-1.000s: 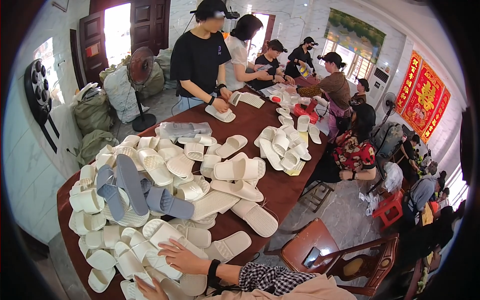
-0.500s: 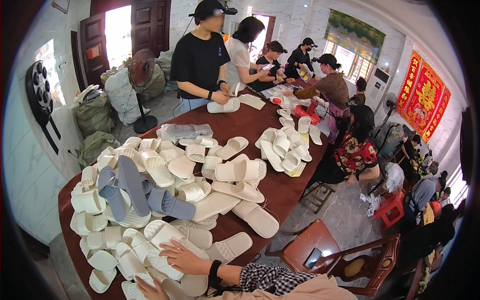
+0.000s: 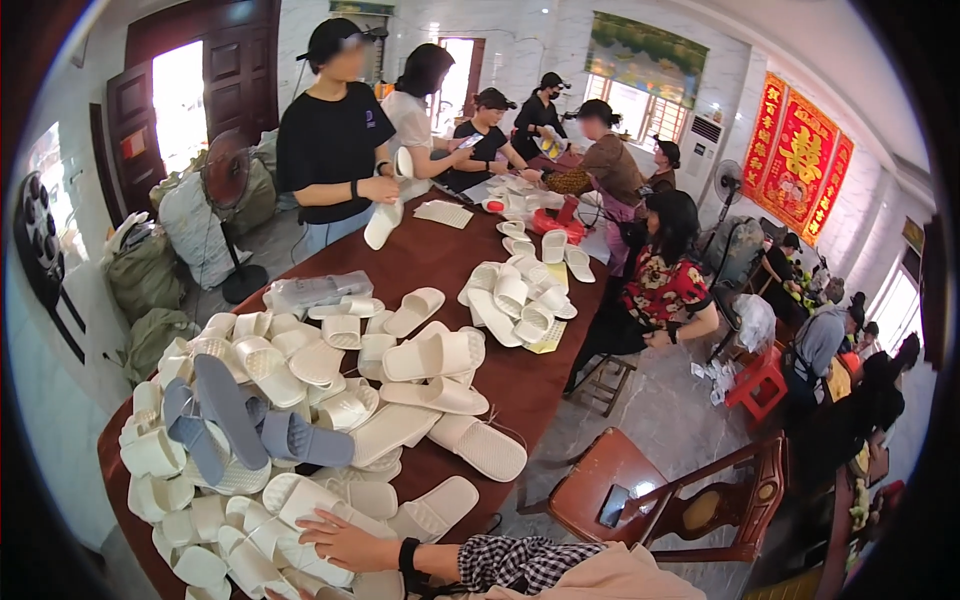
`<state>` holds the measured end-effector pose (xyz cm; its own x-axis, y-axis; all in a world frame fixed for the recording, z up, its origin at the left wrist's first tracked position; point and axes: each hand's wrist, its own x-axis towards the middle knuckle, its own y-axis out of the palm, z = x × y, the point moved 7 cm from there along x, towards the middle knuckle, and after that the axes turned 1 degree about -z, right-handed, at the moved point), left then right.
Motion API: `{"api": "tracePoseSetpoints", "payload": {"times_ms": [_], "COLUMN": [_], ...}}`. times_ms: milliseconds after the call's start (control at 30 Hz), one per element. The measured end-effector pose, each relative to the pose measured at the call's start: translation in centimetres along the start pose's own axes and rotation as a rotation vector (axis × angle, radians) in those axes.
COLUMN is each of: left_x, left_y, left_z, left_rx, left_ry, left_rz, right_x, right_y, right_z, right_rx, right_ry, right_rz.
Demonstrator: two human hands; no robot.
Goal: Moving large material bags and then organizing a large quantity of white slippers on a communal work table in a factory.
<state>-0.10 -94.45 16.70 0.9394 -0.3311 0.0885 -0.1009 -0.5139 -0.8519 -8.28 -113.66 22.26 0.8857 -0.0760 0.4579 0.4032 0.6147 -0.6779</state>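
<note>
In the head view, one hand is seen at the lower edge, reaching in from 4 o'clock on a forearm in a black-and-white checked sleeve with a black wristband. It cannot be told for certain which of the person's hands this is; the other is not made out. The hand is laid flat, palm down, fingers spread and pointing toward 9 o'clock, open and closed on nothing. It rests on the cream-white foam slippers heaped at the near end of the long dark red-brown wooden table.

At 11 o'clock from the hand, 3 grey-blue slippers lie atop the pile. At 1 o'clock, single cream slippers lie flat on the bare wood. Farther up the table, a second, smaller heap of white slippers is seen. At 12 o'clock, a person in a black T-shirt stands holding a white slipper. A wooden chair with a dark phone on its seat stands at 3 o'clock.
</note>
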Motion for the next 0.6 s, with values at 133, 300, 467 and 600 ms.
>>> {"api": "tracePoseSetpoints", "payload": {"times_ms": [133, 300, 467, 600], "left_x": [-0.1, -0.1, 0.0, 0.2], "left_y": [0.1, 0.1, 0.3, 0.8], "left_z": [0.1, 0.6, 0.8, 1.6], "left_rx": [0.012, 0.049, 0.043, 0.088], "left_ry": [0.038, 0.044, 0.003, -0.024], "left_rz": [-0.021, -0.041, -0.018, -0.011], "right_x": [-0.1, 0.4, 0.2, 0.1], "right_y": [-0.1, -0.8, -0.8, -0.8], "right_z": [-0.3, 0.6, 0.5, 0.5], "right_rx": [-0.017, 0.043, 0.048, 0.018], "right_ry": [0.001, -0.004, -0.025, -0.03], "right_rz": [-0.025, -0.041, -0.078, -0.057]}}
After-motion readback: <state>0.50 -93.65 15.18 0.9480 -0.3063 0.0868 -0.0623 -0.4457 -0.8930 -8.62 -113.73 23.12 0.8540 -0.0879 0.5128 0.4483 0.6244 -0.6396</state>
